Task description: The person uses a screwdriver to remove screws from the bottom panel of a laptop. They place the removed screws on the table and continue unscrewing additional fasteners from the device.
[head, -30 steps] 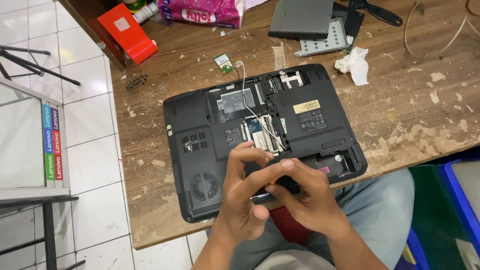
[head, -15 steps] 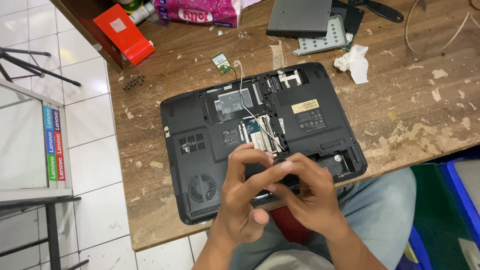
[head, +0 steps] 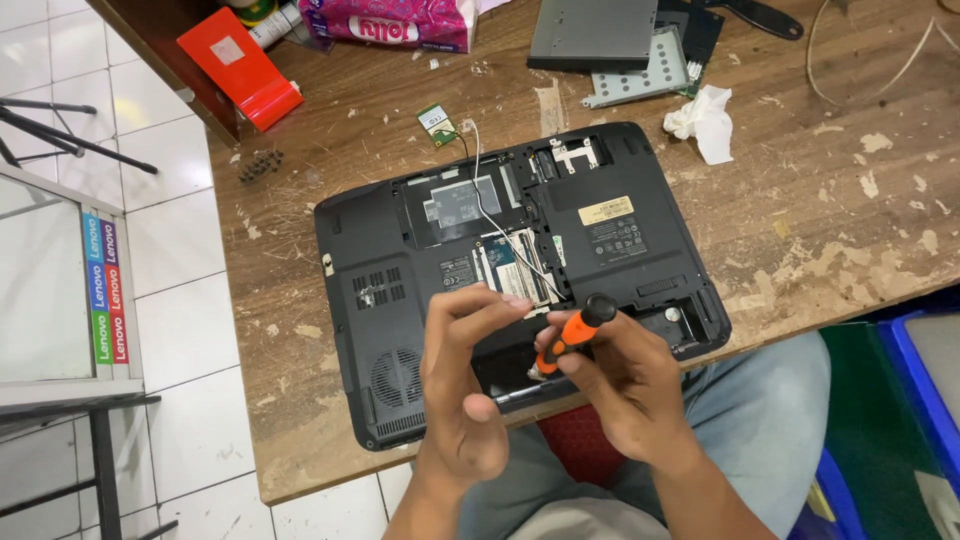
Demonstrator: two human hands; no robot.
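Gripping an orange screwdriver (head: 572,337), the right hand (head: 625,385) hides its tip.

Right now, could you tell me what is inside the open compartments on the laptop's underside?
The laptop shows a silver-labelled bay, memory modules and loose antenna wires. Both hands cover the front edge.

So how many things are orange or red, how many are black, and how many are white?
Orange or red: 2, the screwdriver in the right hand and the red box.
Black: 2, the laptop and the drive.
White: 1, the tissue.
Total: 5.
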